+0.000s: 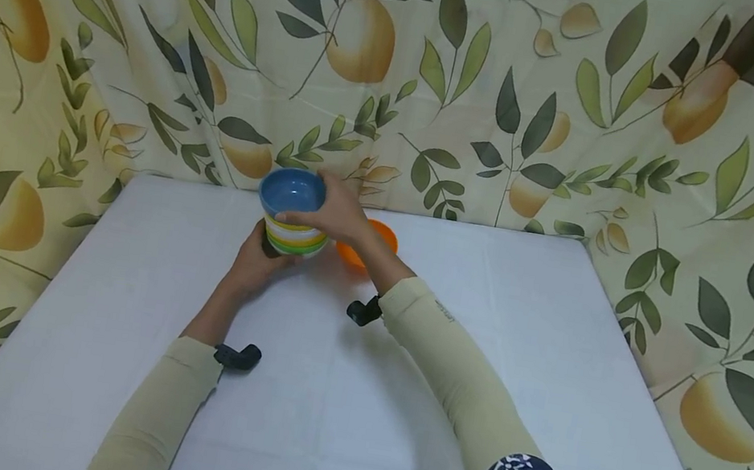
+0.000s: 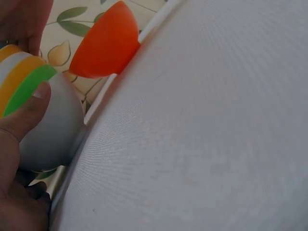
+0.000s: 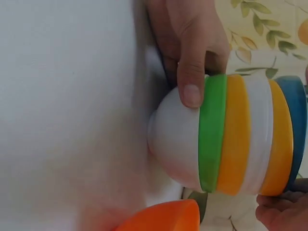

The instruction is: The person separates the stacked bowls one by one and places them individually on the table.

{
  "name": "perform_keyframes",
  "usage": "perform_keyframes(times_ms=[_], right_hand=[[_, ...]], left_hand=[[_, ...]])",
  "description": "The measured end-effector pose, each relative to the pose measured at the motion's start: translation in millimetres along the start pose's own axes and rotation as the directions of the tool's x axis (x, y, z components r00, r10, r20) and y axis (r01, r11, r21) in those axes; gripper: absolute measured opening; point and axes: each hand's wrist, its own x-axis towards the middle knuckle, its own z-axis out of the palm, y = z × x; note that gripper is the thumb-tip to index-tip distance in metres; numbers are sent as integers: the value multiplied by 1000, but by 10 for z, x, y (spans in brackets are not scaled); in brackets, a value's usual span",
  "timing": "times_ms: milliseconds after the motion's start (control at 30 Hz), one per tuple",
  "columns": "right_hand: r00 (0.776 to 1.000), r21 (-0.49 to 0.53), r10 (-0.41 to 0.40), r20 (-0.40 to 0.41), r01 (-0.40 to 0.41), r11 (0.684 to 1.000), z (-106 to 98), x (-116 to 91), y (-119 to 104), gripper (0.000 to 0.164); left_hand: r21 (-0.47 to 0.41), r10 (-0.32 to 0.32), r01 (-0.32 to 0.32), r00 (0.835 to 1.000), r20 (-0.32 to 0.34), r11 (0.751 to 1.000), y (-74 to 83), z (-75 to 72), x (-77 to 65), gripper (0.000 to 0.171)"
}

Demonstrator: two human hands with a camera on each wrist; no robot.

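Note:
A stack of nested bowls (image 3: 236,134) stands upright at the far side of the table, with a white bowl (image 2: 65,120) lowest, then green, yellow, white and yellow rims. On top sits a blue bowl (image 1: 291,194). My left hand (image 1: 254,261) grips the lowest white bowl from the left, thumb (image 3: 191,79) against its side just under the green rim. With thumb and fingers spread around the blue bowl's right side, my right hand (image 1: 340,212) holds it at the top of the stack. An orange bowl (image 2: 108,43) rests just right of the stack, partly behind the right wrist.
The table (image 1: 324,390) has a white cloth; its far edge runs close behind the bowls. A curtain (image 1: 467,119) printed with fruit and leaves hangs right behind it. Small black wrist cameras (image 1: 238,356) are strapped to both forearms.

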Motion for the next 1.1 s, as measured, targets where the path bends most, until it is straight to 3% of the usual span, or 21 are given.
perform_keyframes(times_ms=[367, 1100], right_hand=[[1000, 34, -13, -3, 13, 999, 33, 75, 9, 123], [998, 103, -26, -61, 32, 994, 90, 18, 56, 106]], left_hand=[[27, -11, 11, 1000, -11, 1000, 73, -40, 25, 108], [25, -45, 46, 999, -8, 999, 28, 12, -19, 107]])
